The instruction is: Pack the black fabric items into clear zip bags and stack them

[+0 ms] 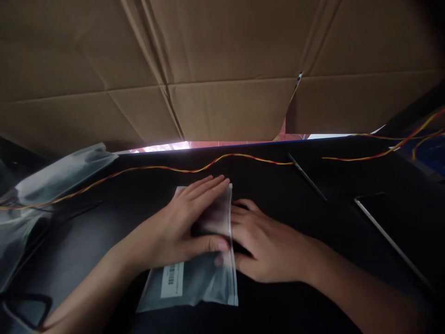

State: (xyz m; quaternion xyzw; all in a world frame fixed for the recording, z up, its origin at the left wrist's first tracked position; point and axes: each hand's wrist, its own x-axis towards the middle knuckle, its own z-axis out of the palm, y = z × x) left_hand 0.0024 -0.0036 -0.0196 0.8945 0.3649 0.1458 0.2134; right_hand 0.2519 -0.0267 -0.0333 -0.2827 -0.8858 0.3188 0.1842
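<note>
The left hand (181,222) lies spread over a frosted, translucent plastic zip bag (205,285), thumb parted wide from extended fingers near its zip edge. The right hand (264,246) meets that edge with bent fingers; whether they are inside the bag or behind it, and what they grip, I cannot tell in this dim view. The bag lies on the black tabletop (274,297), longer side running near to far, zip edge facing right, a white barcode label (173,279) at its near left. Beyond, a twisted red-and-yellow wire (156,167) crosses. At far left rests another translucent plastic bag (69,174), contents indistinct.
</note>
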